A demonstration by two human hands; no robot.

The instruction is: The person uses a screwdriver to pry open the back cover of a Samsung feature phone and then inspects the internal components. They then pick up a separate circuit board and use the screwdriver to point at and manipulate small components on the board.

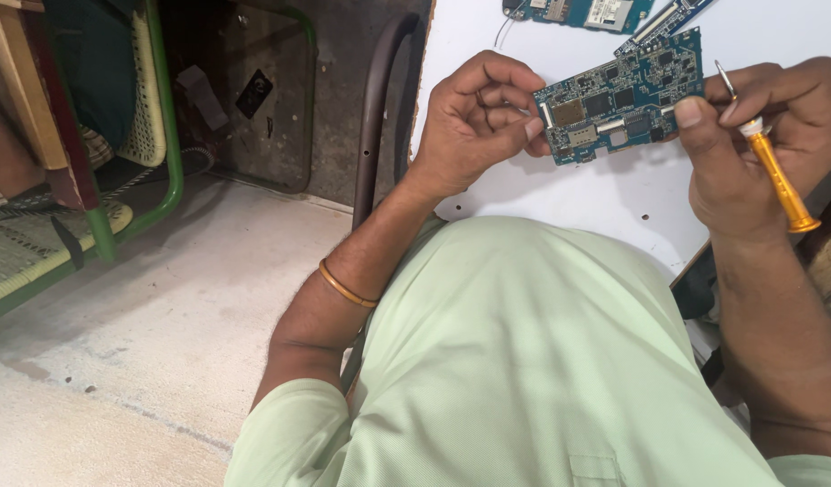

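Fingers of your left hand are curled in close, the fingertips pinching the left short edge of a blue-green circuit board, so that hand has a firm hold of the board. Your right hand steadies the opposite end, its thumb pressed onto the board's right edge, while the other fingers wrap round a small screwdriver with an orange handle and a thin metal shaft; the shaft points up and away from you and its tip is clear of the board. You hold the board just above a white table, tilted a little, component side up, with small dark chips and metal shields showing on it. Near the far edge of the table lies a second circuit board, only partly in view, and a narrow blue board piece lies just beside it, close to the top corner of the board you hold. On your left wrist sits a thin gold bangle. Your pale green shirt fills the lower middle of the view. Off to your left, on the concrete floor, stands a green metal-framed chair with woven seating, well apart from the table.
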